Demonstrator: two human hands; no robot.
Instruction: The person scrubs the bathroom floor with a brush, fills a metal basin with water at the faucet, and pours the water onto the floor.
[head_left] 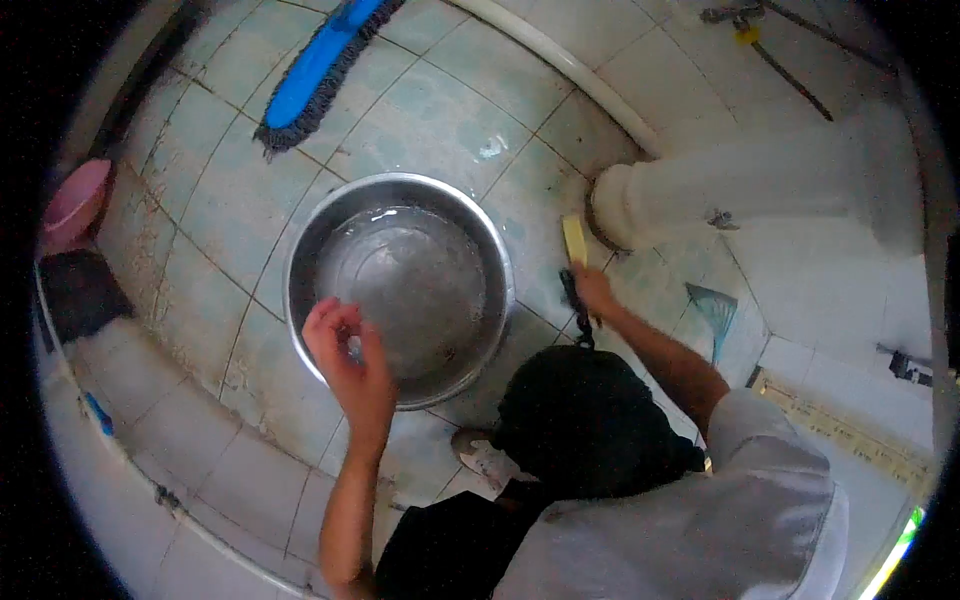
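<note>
A wide steel basin stands on the tiled floor with clear water in it. Over its near left rim is my left hand, fingers loosely curled and thumb apart, with nothing plain to see in it. To the right of the basin, my right hand is closed around a narrow pale yellow item, which points away from me. A dark strip lies against that hand, running back toward my knee. Whether it belongs to the yellow item I cannot tell.
A blue mop head with grey fringe lies beyond the basin. At the left are a pink basin and a dark mat. A white pedestal stands right, and a white pipe runs along the far wall.
</note>
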